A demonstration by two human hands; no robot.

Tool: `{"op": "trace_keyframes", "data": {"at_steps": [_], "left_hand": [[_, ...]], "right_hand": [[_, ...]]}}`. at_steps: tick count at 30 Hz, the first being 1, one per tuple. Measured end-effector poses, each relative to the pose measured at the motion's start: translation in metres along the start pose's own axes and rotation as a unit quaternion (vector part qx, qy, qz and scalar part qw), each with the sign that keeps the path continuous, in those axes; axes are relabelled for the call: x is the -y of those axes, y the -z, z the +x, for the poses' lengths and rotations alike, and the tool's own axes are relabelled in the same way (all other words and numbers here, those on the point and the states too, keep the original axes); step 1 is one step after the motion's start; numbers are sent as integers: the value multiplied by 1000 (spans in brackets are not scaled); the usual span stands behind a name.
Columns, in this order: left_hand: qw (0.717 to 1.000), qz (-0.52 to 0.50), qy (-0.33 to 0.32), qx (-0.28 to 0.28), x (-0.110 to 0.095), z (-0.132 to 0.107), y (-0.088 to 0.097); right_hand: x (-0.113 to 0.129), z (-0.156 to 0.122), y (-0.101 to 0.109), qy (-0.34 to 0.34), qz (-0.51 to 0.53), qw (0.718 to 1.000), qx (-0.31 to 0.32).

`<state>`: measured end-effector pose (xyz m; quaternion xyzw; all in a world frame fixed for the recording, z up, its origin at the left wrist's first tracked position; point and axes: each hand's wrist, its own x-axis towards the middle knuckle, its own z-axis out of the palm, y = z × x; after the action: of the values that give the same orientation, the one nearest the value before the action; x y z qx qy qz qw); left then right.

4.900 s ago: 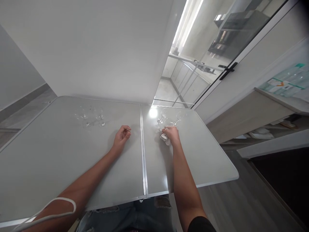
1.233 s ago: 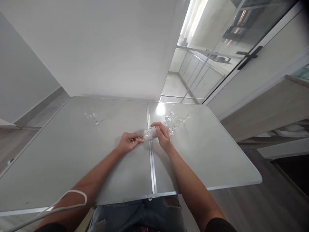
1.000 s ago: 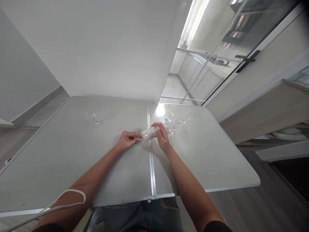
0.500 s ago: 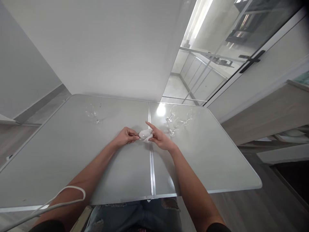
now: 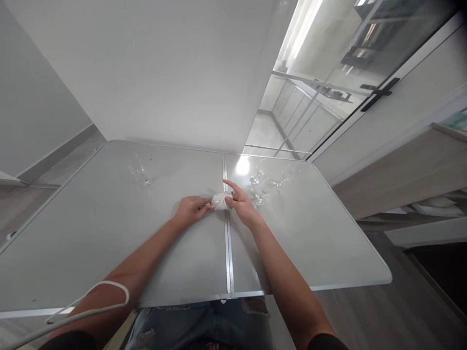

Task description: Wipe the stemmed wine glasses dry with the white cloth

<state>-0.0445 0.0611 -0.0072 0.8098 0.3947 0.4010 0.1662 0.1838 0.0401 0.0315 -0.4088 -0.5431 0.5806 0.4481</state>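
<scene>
Partly hidden glass (image 5: 213, 201), white cloth (image 5: 221, 201), between hands (image 5: 187, 210) (image 5: 244, 208)

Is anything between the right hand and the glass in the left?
Yes: a white cloth is bunched at the glass, where the right hand grips. Nothing visible comes between the left hand and the glass.

Held glass (image 5: 219, 201) partly behind fingers (image 5: 197, 201)

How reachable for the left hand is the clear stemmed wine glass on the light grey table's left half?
Probably yes: nothing visible stands between the left hand and that wine glass. But the hand holds another clear stemmed glass it would likely have to release first.
</scene>
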Motion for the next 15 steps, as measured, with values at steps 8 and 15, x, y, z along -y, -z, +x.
{"op": "trace_keyframes", "data": {"at_steps": [8, 15], "left_hand": [[958, -210, 164, 104, -19, 0, 7], [771, -454, 312, 319, -11, 8, 33]], "right_hand": [[8, -7, -3, 69, -78, 995, 11], [6, -13, 11, 221, -253, 934, 119]]}}
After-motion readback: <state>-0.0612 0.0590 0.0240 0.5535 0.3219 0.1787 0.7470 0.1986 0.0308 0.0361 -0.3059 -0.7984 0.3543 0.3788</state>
